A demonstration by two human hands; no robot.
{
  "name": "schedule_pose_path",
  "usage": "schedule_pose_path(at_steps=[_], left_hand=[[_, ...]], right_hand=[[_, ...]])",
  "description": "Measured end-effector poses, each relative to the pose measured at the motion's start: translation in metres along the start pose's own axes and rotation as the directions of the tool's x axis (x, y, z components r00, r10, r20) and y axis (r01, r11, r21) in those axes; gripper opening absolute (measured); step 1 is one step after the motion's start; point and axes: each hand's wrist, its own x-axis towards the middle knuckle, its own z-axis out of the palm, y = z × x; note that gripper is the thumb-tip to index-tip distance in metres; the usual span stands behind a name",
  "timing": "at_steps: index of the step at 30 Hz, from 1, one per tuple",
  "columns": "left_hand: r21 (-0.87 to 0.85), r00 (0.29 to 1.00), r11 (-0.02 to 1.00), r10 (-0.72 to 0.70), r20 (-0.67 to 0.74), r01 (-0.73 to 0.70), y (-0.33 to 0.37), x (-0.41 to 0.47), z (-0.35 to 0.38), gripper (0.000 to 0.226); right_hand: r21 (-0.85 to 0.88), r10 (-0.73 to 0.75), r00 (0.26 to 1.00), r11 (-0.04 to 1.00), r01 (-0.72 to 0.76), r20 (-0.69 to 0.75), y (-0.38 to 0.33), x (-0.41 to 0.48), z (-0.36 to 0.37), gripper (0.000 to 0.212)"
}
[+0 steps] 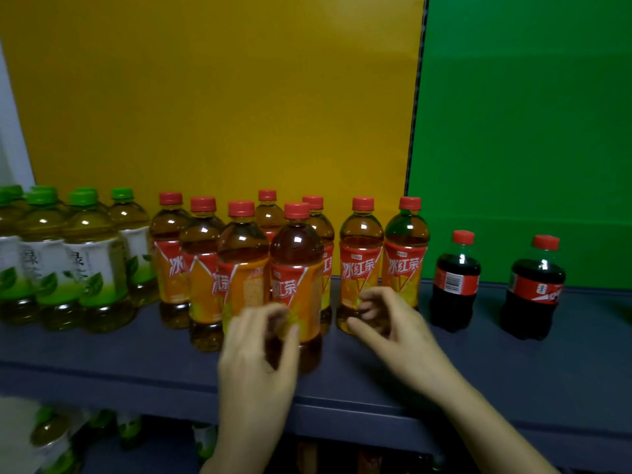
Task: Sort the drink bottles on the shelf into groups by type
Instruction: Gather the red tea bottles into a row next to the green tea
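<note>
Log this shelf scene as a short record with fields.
shelf: dark blue-grey shelf board, yellow panel and green panel behind
left group: green-capped plastic green tea bottles, clustered
middle group: eight red-capped amber tea bottles with orange labels
right group: two small dark cola bottles with red caps, apart
left hand: curled at the frontmost amber tea bottle; grip blurred
right hand: fingers curled round the base of the neighbouring amber tea bottle
lower shelf: more bottles, blurred

The red-capped clear plastic bottles of brown tea [361,234] are carrying orange-red labels [359,268] reading 冰红茶. The green-capped bottles with white-green labels [92,234] are showing 绿. A small dark cola bottle [455,309] is showing a barcode [452,281].
</note>
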Motion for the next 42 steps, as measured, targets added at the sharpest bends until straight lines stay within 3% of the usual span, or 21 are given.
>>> schedule_pose_path(at_steps=[1,3,6,10,16,22,29,33,42], left_hand=[[0.051,0.995,0.998,-0.014,-0.103,0.02,-0.007,0.004,-0.007,0.032],[0.096,0.98,0.99,-0.088,-0.179,0.106,-0.022,0.013,-0.016,0.053],[0.087,0.979,0.978,-0.185,-0.08,0.192,-0.045,0.024,-0.018,0.072],[-0.077,0.962,0.961,-0.261,0.086,0.267,-0.061,0.031,-0.021,0.071],[-0.221,0.906,0.898,-0.314,0.284,0.381,-0.069,0.038,-0.027,0.066],[-0.33,0.881,0.85,-0.275,0.385,0.409,-0.073,0.039,-0.029,0.061],[-0.456,0.854,0.785,-0.169,0.492,0.418,-0.062,0.033,-0.006,0.063],[-0.47,0.865,0.793,-0.137,0.483,0.387,-0.045,0.029,0.017,0.071],[-0.436,0.867,0.845,-0.062,0.494,0.309,-0.015,0.029,0.063,0.061]], right_hand=[[0.037,-0.015,0.999,0.999,0.014,0.037,-0.008,0.001,0.01,0.044],[0.076,-0.017,0.999,0.997,0.013,0.049,-0.021,0.004,0.032,0.065],[0.026,0.018,1.0,1.0,-0.018,-0.013,-0.037,0.008,0.061,0.094],[-0.115,0.081,0.99,0.989,-0.095,-0.12,-0.046,0.014,0.084,0.112],[0.043,0.065,0.99,0.997,-0.06,-0.126,-0.032,0.017,0.076,0.086],[0.318,0.078,0.996,0.944,-0.087,0.041,-0.011,0.012,0.044,0.089],[0.29,0.126,0.992,0.949,-0.127,0.024,0.012,-0.002,0.007,0.085],[0.242,0.142,0.988,0.962,-0.124,-0.055,0.023,-0.011,-0.012,0.08],[0.127,0.136,0.974,0.985,-0.114,-0.18,0.044,-0.021,-0.038,0.068]])
